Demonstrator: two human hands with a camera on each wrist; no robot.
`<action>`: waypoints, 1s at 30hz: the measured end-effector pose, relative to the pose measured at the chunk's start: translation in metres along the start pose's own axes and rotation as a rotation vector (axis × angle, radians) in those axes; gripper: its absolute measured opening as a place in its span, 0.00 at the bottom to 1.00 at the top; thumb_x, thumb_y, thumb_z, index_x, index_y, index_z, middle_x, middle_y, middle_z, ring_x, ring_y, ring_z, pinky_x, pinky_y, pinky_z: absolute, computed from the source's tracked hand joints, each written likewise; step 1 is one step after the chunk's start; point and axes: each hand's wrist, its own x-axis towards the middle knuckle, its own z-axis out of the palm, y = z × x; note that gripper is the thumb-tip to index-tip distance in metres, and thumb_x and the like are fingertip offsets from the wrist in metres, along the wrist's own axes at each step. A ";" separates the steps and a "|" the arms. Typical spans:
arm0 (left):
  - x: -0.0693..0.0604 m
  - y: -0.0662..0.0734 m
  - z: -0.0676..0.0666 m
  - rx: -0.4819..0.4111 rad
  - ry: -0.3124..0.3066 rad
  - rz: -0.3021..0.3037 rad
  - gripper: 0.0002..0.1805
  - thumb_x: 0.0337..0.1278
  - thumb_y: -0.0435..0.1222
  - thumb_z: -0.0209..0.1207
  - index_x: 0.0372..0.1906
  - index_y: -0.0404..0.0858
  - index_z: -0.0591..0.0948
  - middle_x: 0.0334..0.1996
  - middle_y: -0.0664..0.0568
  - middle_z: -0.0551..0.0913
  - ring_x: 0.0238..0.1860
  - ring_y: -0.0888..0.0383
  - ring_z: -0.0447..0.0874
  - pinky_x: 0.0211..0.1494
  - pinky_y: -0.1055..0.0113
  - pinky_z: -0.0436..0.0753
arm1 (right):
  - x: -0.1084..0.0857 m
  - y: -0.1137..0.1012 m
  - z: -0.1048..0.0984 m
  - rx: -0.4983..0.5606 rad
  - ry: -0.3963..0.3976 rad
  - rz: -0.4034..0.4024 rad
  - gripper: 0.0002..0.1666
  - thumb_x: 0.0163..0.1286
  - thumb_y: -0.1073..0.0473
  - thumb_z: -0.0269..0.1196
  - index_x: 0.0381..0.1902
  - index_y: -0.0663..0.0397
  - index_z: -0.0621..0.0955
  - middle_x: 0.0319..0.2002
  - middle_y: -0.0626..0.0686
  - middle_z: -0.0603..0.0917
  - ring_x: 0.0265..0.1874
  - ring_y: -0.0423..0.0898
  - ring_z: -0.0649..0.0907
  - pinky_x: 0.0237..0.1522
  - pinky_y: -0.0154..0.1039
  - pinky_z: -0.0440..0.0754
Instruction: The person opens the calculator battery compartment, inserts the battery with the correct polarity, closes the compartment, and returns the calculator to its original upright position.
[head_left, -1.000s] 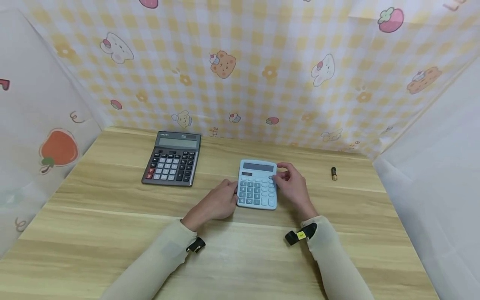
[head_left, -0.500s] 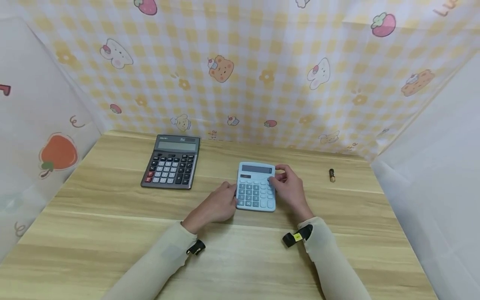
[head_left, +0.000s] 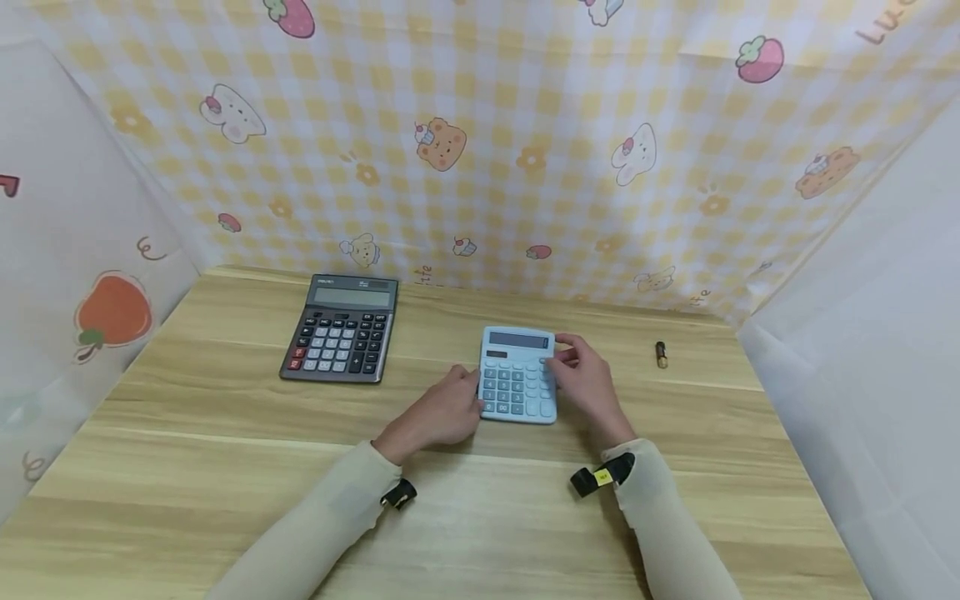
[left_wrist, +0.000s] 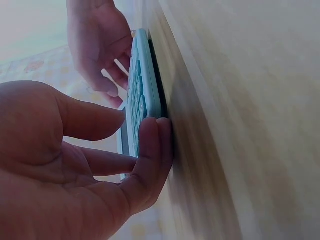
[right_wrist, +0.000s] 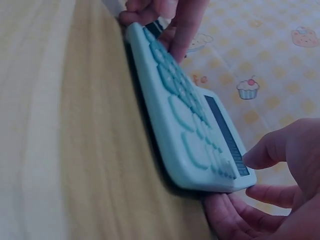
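Observation:
A light-blue calculator (head_left: pixel 517 387) lies face up on the wooden table, a small digit at the right of its display. My left hand (head_left: pixel 444 408) holds its left edge; in the left wrist view the fingers (left_wrist: pixel 156 135) press its side, with the thumb by the keys. At the upper right edge, my right hand (head_left: pixel 588 382) grips the calculator, thumb over the upper right keys and fingers along the side. The right wrist view has that thumb (right_wrist: pixel 265 152) near the display's end, with the other fingers at the edge, their tips partly hidden.
A larger dark grey calculator (head_left: pixel 341 329) lies to the left, farther back. A small black and copper battery (head_left: pixel 661 355) is on the table (head_left: pixel 480 517) at the right. A yellow checked cloth (head_left: pixel 480 200) hangs behind, with white sheets at both sides.
A digit has appeared on the blue calculator's display, which looked blank a second ago. The head view has tilted slightly upward. Both hands keep their places on the calculator.

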 end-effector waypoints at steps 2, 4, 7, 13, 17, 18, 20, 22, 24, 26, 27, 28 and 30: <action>0.005 0.002 0.000 0.010 -0.012 0.004 0.34 0.82 0.36 0.54 0.80 0.17 0.63 0.68 0.29 0.74 0.58 0.44 0.81 0.64 0.48 0.83 | 0.001 0.000 -0.004 0.034 -0.002 0.019 0.31 0.81 0.57 0.64 0.78 0.54 0.75 0.59 0.62 0.83 0.53 0.56 0.84 0.48 0.42 0.89; 0.011 0.004 0.000 0.016 -0.022 0.014 0.34 0.82 0.36 0.53 0.80 0.18 0.65 0.67 0.29 0.75 0.58 0.45 0.79 0.64 0.49 0.82 | 0.001 0.000 -0.008 0.059 -0.006 0.031 0.32 0.82 0.57 0.64 0.79 0.54 0.73 0.60 0.63 0.82 0.54 0.56 0.83 0.47 0.41 0.89; 0.019 0.009 -0.002 0.025 -0.046 0.019 0.33 0.81 0.36 0.52 0.79 0.18 0.66 0.66 0.29 0.76 0.57 0.45 0.77 0.63 0.50 0.81 | 0.001 0.000 -0.015 0.079 -0.011 0.044 0.32 0.82 0.57 0.63 0.80 0.54 0.72 0.63 0.63 0.80 0.55 0.56 0.82 0.46 0.39 0.88; 0.032 0.016 -0.003 -0.005 -0.097 0.007 0.32 0.83 0.35 0.50 0.80 0.18 0.64 0.68 0.28 0.75 0.60 0.43 0.75 0.66 0.50 0.78 | 0.002 -0.002 -0.027 0.139 -0.013 0.083 0.33 0.84 0.58 0.62 0.81 0.54 0.70 0.66 0.63 0.78 0.57 0.57 0.82 0.49 0.40 0.87; 0.049 0.003 0.005 -0.004 -0.082 0.042 0.32 0.80 0.34 0.51 0.79 0.18 0.67 0.61 0.31 0.77 0.54 0.44 0.75 0.55 0.55 0.80 | 0.003 -0.003 -0.030 0.140 -0.019 0.089 0.33 0.84 0.57 0.61 0.82 0.55 0.69 0.68 0.64 0.78 0.60 0.57 0.82 0.54 0.44 0.88; 0.050 0.003 0.005 -0.006 -0.082 0.041 0.32 0.80 0.34 0.51 0.79 0.19 0.68 0.59 0.32 0.77 0.53 0.45 0.75 0.53 0.56 0.79 | 0.003 -0.003 -0.031 0.136 -0.022 0.091 0.33 0.84 0.57 0.61 0.82 0.54 0.69 0.68 0.63 0.78 0.61 0.57 0.82 0.55 0.44 0.87; 0.050 0.004 0.005 -0.009 -0.085 0.031 0.32 0.81 0.35 0.51 0.79 0.21 0.68 0.57 0.35 0.77 0.50 0.46 0.75 0.48 0.58 0.78 | 0.003 -0.003 -0.032 0.140 -0.027 0.092 0.33 0.85 0.57 0.61 0.82 0.54 0.69 0.69 0.63 0.78 0.62 0.57 0.82 0.56 0.45 0.87; 0.042 0.015 -0.001 -0.031 -0.097 0.000 0.31 0.82 0.34 0.52 0.80 0.22 0.67 0.57 0.37 0.76 0.48 0.48 0.75 0.46 0.58 0.77 | 0.004 -0.002 -0.033 0.142 -0.030 0.087 0.33 0.85 0.57 0.61 0.82 0.55 0.69 0.70 0.64 0.77 0.63 0.58 0.81 0.58 0.47 0.87; 0.035 0.022 -0.006 -0.050 -0.097 -0.015 0.30 0.84 0.35 0.52 0.80 0.23 0.68 0.56 0.39 0.76 0.46 0.49 0.74 0.44 0.59 0.76 | 0.003 -0.002 -0.033 0.140 -0.028 0.082 0.32 0.85 0.57 0.61 0.82 0.56 0.70 0.69 0.64 0.77 0.62 0.58 0.81 0.59 0.48 0.87; 0.029 0.023 -0.008 -0.055 -0.080 -0.012 0.24 0.83 0.34 0.53 0.72 0.23 0.76 0.53 0.40 0.76 0.44 0.49 0.74 0.43 0.59 0.76 | 0.002 -0.002 -0.034 0.131 -0.021 0.073 0.31 0.85 0.57 0.61 0.81 0.57 0.71 0.68 0.64 0.77 0.61 0.58 0.81 0.59 0.49 0.86; 0.026 0.023 -0.009 -0.057 -0.068 -0.011 0.24 0.83 0.35 0.54 0.71 0.23 0.76 0.53 0.40 0.76 0.44 0.50 0.74 0.44 0.59 0.77 | 0.002 -0.002 -0.035 0.121 -0.014 0.067 0.31 0.85 0.57 0.61 0.80 0.58 0.71 0.68 0.64 0.78 0.61 0.57 0.81 0.59 0.49 0.86; 0.023 0.022 -0.010 -0.061 -0.058 -0.016 0.25 0.82 0.36 0.55 0.72 0.23 0.76 0.54 0.40 0.76 0.45 0.50 0.75 0.47 0.58 0.78 | 0.002 -0.002 -0.035 0.109 -0.005 0.062 0.30 0.84 0.57 0.61 0.79 0.59 0.72 0.67 0.64 0.78 0.61 0.57 0.81 0.59 0.49 0.85; 0.016 0.020 -0.012 -0.063 -0.031 -0.031 0.27 0.82 0.38 0.57 0.72 0.23 0.76 0.56 0.41 0.77 0.49 0.50 0.76 0.53 0.56 0.81 | 0.000 -0.003 -0.037 0.081 0.011 0.048 0.29 0.84 0.56 0.61 0.77 0.60 0.74 0.65 0.63 0.79 0.61 0.57 0.80 0.58 0.48 0.84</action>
